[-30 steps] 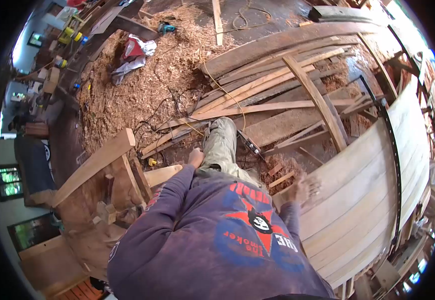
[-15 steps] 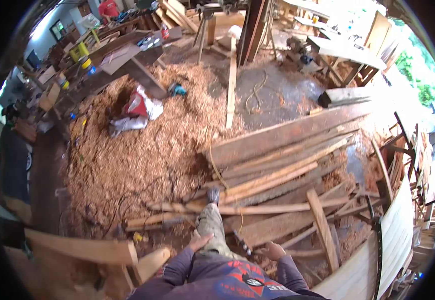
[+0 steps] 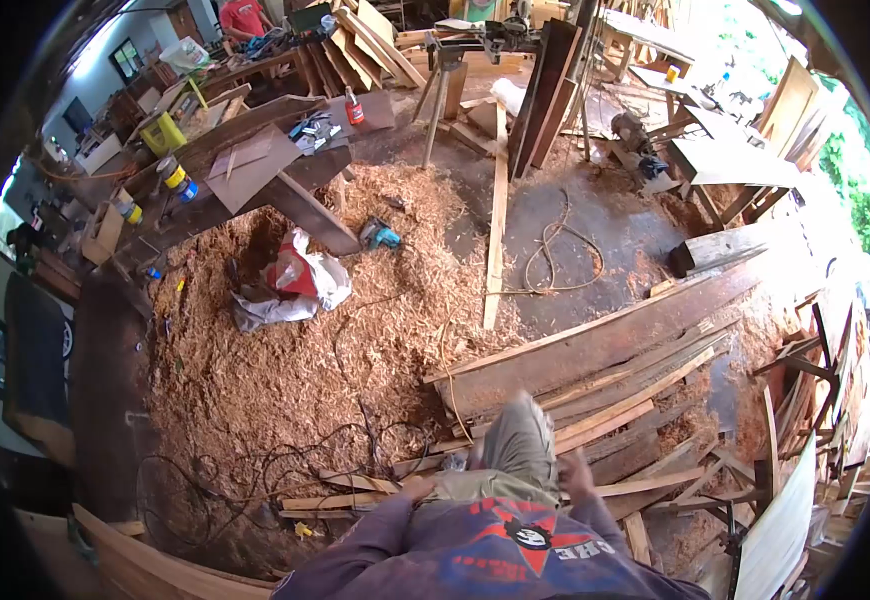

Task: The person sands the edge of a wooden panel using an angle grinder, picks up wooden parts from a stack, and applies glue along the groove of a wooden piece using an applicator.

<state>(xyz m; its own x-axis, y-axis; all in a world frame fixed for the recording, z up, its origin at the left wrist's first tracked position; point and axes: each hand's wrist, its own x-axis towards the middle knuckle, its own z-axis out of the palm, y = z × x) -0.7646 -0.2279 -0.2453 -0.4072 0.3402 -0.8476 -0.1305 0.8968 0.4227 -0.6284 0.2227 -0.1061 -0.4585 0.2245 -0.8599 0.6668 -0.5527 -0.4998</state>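
Beside the trouser leg [image 3: 520, 440], my left hand [image 3: 418, 488] hangs low near some thin planks; its fingers are too small and blurred to read. On the other side of the leg is my right hand [image 3: 577, 475], smeared by motion, over the stacked boards [image 3: 605, 415]. Nothing large shows in either hand. In front of me lies a wide spread of wood shavings [image 3: 355, 350], with a red and white sack [image 3: 295, 280] and a teal power tool [image 3: 380, 235] on it.
Black cables [image 3: 205, 490] tangle at the lower left. A long plank [image 3: 497, 230] and a looped cord [image 3: 555, 265] lie ahead. A bench [image 3: 255, 165] holds cans and a red bottle [image 3: 354, 107]. Another person in red [image 3: 243, 20] is at the far left.
The view has tilted up and moved forward over the shavings and boards. The curved pale planking has slid to the lower right edge. My right hand has swung in beside my leg.
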